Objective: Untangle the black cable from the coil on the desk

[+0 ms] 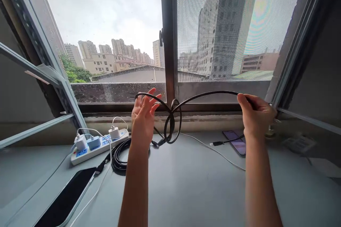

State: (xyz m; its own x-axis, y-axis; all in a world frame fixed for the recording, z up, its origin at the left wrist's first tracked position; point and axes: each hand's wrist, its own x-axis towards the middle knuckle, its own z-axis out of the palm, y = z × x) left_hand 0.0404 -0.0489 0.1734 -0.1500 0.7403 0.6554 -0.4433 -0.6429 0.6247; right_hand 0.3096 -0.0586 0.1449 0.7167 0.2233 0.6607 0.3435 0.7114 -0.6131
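Note:
A black cable [210,93] stretches between my hands above the table, with a loose loop crossing itself in the middle. My left hand [144,117] holds one side; the cable runs over the fingers, several of them partly spread. On the other side my right hand [257,111] is closed around the cable, thumb pressed on top. One end with a plug [217,143] hangs to the left of my right wrist. Another black connector [159,143] hangs below the loop, near the table. A coil of black cable [119,159] lies behind my left forearm.
A white power strip [99,146] with chargers plugged in stands at the back left. A large dark-screened device [68,197] lies at front left. A phone [236,142] rests near my right wrist. A white cord [213,153] crosses the table [197,195] below the window frame [169,42].

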